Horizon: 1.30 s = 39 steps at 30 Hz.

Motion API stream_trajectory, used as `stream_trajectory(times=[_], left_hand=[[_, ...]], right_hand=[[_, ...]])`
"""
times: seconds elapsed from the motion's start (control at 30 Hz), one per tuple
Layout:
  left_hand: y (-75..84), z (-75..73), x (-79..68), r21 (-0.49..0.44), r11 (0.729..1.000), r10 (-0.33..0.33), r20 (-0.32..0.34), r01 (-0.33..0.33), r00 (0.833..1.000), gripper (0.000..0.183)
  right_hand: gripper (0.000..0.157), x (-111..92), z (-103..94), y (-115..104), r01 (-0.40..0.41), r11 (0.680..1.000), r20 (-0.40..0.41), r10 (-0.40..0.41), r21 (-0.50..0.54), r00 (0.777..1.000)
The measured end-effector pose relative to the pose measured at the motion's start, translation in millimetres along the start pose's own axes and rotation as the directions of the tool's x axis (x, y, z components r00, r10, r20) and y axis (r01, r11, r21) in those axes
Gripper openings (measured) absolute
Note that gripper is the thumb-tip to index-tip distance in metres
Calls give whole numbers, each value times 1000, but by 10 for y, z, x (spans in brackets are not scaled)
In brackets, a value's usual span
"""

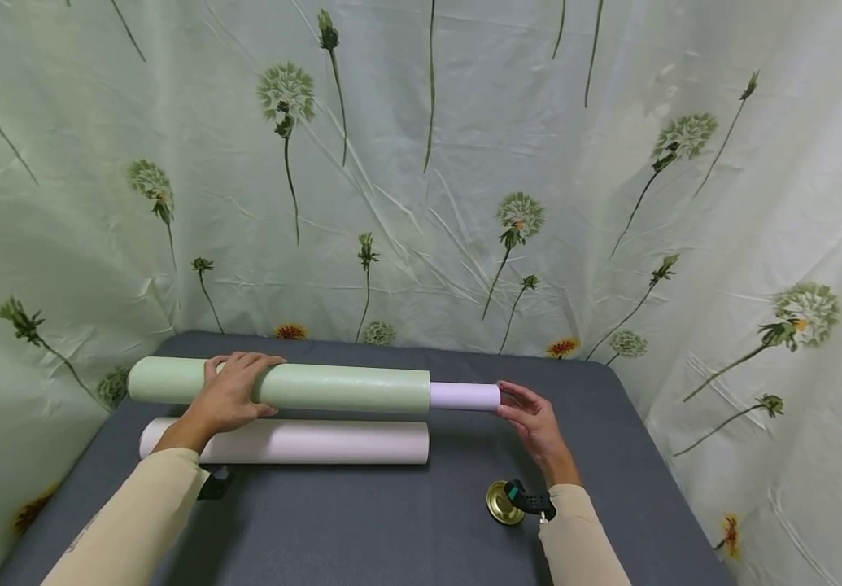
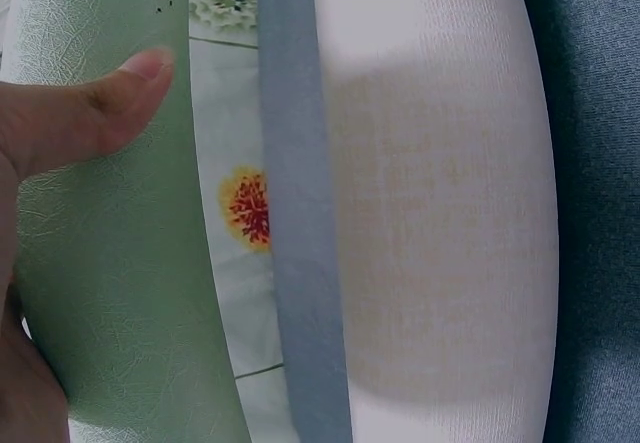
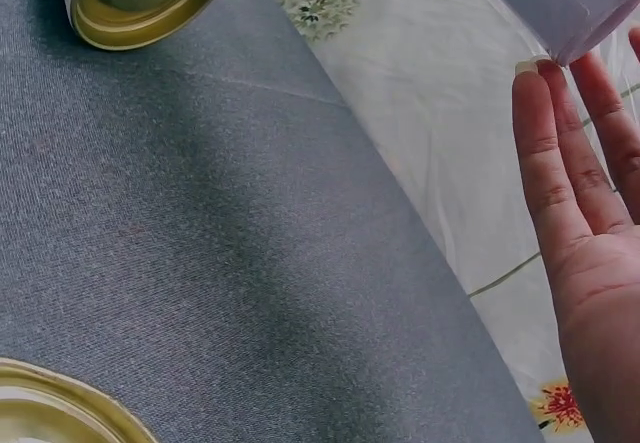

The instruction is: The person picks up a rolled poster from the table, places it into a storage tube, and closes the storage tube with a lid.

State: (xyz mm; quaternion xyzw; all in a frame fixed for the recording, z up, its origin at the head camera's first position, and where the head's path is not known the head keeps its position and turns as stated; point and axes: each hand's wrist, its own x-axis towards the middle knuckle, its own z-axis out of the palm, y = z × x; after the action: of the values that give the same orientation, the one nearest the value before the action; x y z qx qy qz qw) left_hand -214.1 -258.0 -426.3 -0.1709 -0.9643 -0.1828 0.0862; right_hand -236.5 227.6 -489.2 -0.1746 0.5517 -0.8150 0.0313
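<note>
My left hand [image 1: 233, 396] grips a long pale green tube [image 1: 355, 388] from above, holding it level over the table; in the left wrist view the thumb [image 2: 135, 93] lies along its textured side. From the tube's right end sticks a narrower lavender roll [image 1: 464, 396]. At that roll's outer end, the thumb and fingers of my right hand [image 1: 532, 422] hold the rim; its fingertips touch the roll [image 3: 560, 3] in the right wrist view. A white tube [image 1: 333, 443] lies nearer, parallel to the green one. Its end in the right wrist view shows a gold metal rim [image 3: 150, 31].
A round gold lid [image 1: 501, 503] lies on the dark grey table [image 1: 362, 521], just left of my right wrist. Behind the table hangs a pale curtain [image 1: 421, 203] printed with dandelions. Black wrist straps sit on both arms.
</note>
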Motion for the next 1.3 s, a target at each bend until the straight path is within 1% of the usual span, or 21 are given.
stream_trajectory(times=[0.1, 0.37, 0.5, 0.73, 0.9, 1.0, 1.13, 1.3], left_hand=[[-6, 8, 0, 4, 1000, 0, 2, 0, 1000, 74], [-13, 37, -7, 1, 1000, 7, -1, -7, 1000, 74], [-12, 49, -12, 2, 1000, 12, -8, -12, 1000, 74], [-28, 94, -35, -4, 1000, 17, -26, -17, 1000, 74], [-37, 120, -45, -10, 1000, 13, -15, -13, 1000, 74], [-34, 131, -39, -8, 1000, 13, -8, -13, 1000, 74], [-19, 130, -28, -5, 1000, 15, -16, -15, 1000, 74], [2, 109, -28, -9, 1000, 10, -17, -11, 1000, 74]], right_hand=[[45, -8, 18, 13, -1, 1000, -18, 1, -10, 1000], [40, -19, 51, 19, -38, 997, -72, 33, -69, 997], [36, -26, 61, 51, -20, 995, -89, 11, -100, 996], [33, -18, 107, 73, -1, 990, -92, -11, -138, 996], [32, -2, 135, 73, 13, 987, -77, -26, -157, 997], [33, 0, 139, 74, 9, 987, -65, -20, -159, 998], [36, 2, 145, 74, 2, 987, -61, -12, -160, 998], [33, 17, 175, 75, -11, 987, -57, 2, -159, 998]])
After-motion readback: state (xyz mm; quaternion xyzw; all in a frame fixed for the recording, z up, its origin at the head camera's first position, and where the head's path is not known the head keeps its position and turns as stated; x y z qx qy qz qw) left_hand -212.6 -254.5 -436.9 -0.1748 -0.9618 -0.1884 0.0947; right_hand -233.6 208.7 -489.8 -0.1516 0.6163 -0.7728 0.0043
